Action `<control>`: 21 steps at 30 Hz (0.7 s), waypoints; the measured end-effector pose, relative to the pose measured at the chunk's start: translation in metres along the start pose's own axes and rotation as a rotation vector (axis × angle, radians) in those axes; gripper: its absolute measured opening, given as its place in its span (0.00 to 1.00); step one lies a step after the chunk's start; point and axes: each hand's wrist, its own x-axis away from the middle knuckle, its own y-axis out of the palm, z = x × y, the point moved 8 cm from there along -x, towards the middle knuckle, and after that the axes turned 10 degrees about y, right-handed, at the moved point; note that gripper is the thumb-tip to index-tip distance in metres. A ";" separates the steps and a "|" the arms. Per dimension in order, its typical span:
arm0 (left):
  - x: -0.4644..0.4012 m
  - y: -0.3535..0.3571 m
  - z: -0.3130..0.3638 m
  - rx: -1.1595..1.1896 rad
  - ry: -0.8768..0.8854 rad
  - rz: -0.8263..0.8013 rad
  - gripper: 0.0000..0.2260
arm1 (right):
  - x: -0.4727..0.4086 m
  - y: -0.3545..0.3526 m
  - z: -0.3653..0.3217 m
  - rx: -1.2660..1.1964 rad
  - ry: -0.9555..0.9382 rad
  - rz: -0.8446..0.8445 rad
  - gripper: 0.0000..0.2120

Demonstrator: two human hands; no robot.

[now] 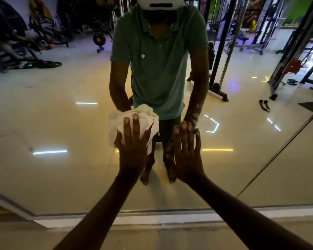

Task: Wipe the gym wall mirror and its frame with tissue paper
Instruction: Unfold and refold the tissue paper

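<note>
Reflected across the wall mirror point(43, 123) we find a gym with a pale glossy floor streaked by strip lights. At far left in the reflection stand dark exercise machines point(16, 42); a cable rack point(222, 51) rises right of centre and further black frames point(296, 51) stand at far right. Along the bottom runs the mirror frame point(152, 219), a pale strip meeting the floor.

We note the left hand point(132, 143) pressing a crumpled white tissue paper point(134, 121) flat against the glass, fingers spread straight over the wad. Just beside it, the right hand point(186, 156) lies flat on the glass, fingers straight and close together, holding nothing. Behind both hands the mirror shows a person in a green polo shirt point(159, 60). A diagonal seam point(278, 150) crosses the glass at right.
</note>
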 end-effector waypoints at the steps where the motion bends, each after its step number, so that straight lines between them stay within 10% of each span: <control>1: 0.003 -0.009 -0.006 -0.016 0.072 0.007 0.35 | 0.001 -0.012 -0.002 -0.051 0.006 0.015 0.41; 6: -0.017 -0.061 -0.019 0.434 -0.003 0.023 0.32 | -0.023 -0.069 -0.009 -0.426 0.135 0.028 0.15; 12: -0.071 -0.124 -0.009 0.901 -0.238 -0.061 0.28 | -0.084 -0.124 -0.028 -1.447 0.716 -0.744 0.12; 17: -0.107 -0.156 0.002 0.966 -0.172 -0.318 0.27 | -0.111 -0.154 -0.023 -1.598 0.704 -0.832 0.18; 21: -0.112 -0.174 -0.029 1.240 -0.529 -0.282 0.08 | -0.115 -0.174 -0.006 -1.519 0.684 -0.791 0.06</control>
